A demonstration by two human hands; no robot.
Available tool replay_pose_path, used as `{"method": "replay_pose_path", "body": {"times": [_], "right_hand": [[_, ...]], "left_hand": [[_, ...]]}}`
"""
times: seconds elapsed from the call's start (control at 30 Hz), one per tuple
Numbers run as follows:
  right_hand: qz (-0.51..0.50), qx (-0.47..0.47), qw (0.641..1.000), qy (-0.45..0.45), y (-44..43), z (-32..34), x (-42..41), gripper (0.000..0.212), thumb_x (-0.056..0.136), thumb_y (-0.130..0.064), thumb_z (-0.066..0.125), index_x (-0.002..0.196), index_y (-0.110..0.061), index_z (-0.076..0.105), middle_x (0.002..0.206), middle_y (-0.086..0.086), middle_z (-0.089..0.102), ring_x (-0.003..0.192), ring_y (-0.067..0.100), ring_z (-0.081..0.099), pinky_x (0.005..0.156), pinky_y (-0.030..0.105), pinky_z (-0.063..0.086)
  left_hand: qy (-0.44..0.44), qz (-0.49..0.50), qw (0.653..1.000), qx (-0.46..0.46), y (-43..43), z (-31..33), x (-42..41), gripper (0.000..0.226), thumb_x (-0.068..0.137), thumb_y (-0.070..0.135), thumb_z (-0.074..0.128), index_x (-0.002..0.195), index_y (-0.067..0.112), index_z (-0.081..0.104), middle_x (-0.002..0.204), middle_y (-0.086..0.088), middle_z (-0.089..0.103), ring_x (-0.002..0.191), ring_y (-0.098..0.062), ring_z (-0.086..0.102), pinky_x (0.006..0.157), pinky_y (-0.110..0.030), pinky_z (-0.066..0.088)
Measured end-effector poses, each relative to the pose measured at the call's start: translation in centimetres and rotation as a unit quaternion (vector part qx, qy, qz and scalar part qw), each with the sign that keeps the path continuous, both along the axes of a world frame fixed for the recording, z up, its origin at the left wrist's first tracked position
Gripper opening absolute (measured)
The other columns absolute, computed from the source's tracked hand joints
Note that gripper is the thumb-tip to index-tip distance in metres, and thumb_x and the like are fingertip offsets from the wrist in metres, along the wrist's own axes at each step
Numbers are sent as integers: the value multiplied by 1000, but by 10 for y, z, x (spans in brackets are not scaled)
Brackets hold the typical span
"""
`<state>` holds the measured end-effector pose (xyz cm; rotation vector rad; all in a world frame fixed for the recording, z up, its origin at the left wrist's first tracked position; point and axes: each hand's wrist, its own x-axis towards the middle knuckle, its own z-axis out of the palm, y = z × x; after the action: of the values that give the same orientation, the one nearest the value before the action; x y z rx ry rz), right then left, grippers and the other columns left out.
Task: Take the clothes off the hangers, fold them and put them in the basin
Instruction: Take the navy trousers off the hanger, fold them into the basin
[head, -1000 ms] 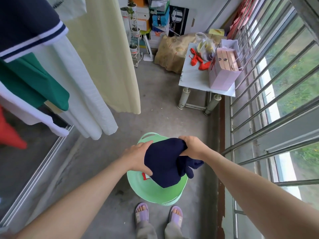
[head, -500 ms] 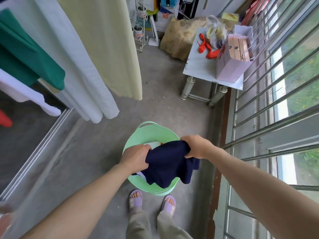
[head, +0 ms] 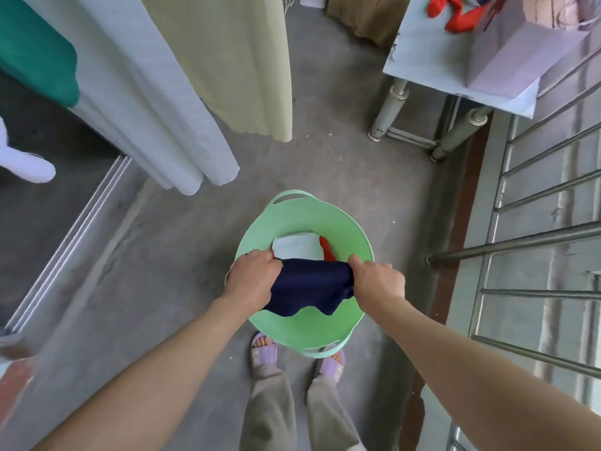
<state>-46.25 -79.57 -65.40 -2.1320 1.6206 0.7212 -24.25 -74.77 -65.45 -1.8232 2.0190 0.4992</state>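
Observation:
A folded navy garment (head: 309,286) hangs between my two hands just above the mint green basin (head: 312,323) on the floor. My left hand (head: 253,278) grips its left end and my right hand (head: 377,281) grips its right end. Inside the basin lie a folded white piece (head: 297,247) and a bit of red cloth (head: 327,250). More clothes hang at the upper left: a pale yellow one (head: 234,60), a white one (head: 153,102) and a green one (head: 35,50).
A small grey table (head: 426,60) with a pink paper bag (head: 517,56) and red cloth stands at the upper right. Metal window bars (head: 536,242) run along the right. A sliding door track (head: 71,239) lies on the left. My sandalled feet stand just behind the basin.
The camera has tilted down and both hands have lowered the navy garment toward the basin's inside. The white and red pieces in the basin have come into sight.

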Motion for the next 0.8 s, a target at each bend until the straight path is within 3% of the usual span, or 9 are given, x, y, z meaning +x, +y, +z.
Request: {"method": "replay_pose_path", "body": {"times": [0.07,0.13,0.27,0.3,0.4,0.5,0.57,0.67,0.8], "right_hand": [[-70,59,996,-22,-2,-29,2,30,88,-8,49,112,-21,36,84,0,57,72,28,53,56,33,38],[-244,160,948,-131,-8,-58,3,29,90,-4,51,112,-18,40,78,3,53,61,26,58,52,32,46],[-613,215,699,-299,-11,-116,8,33,94,4,27,96,-18,50,86,11,52,43,25,61,35,27,51],[-633,208,676,-316,-11,-139,11,38,92,9,23,91,-17,51,84,10,52,51,25,61,37,26,53],[-607,160,698,-346,-16,-190,13,43,82,22,29,75,-14,51,76,8,53,75,28,55,46,21,54],[-559,91,715,-411,-43,-239,18,46,75,27,35,69,-16,51,69,4,52,76,21,49,60,26,48],[-574,66,654,-489,-64,-261,21,48,73,29,31,66,-15,50,66,1,49,66,16,45,60,27,40],[-642,82,507,-569,-82,-314,18,50,68,32,20,66,-12,44,56,-2,51,58,12,43,54,19,33],[-714,147,391,-562,-68,-410,12,49,61,23,14,90,-3,45,79,10,56,79,28,52,83,39,43]], "left_hand": [[4,0,1000,12,-6,-28,0,35,76,6,61,109,17,57,108,-4,55,98,-27,57,71,-35,43],[13,4,1000,24,-9,-54,-1,34,76,4,60,108,16,56,107,-4,55,95,-27,58,66,-35,39],[25,7,997,77,-6,-118,-2,35,77,6,59,110,15,55,107,-4,53,95,-28,57,65,-33,40],[34,9,996,83,-8,-141,-1,36,77,7,59,111,15,54,107,-4,53,95,-28,57,65,-33,42],[45,2,996,83,-23,-183,6,38,77,12,62,114,16,54,105,-3,53,93,-27,58,63,-34,43],[44,-36,997,-48,-55,-231,19,46,62,10,76,104,13,59,91,-5,56,76,-28,59,53,-34,40],[22,-72,980,-187,-73,-257,24,42,59,-1,71,98,10,62,79,-7,55,66,-28,56,51,-34,39],[8,-99,928,-360,-77,-309,19,31,83,-5,50,106,12,63,79,-6,55,72,-28,55,60,-37,40],[-6,-140,950,-278,-46,-430,10,36,82,5,54,114,18,64,96,-8,61,89,-29,57,74,-41,46]]}}
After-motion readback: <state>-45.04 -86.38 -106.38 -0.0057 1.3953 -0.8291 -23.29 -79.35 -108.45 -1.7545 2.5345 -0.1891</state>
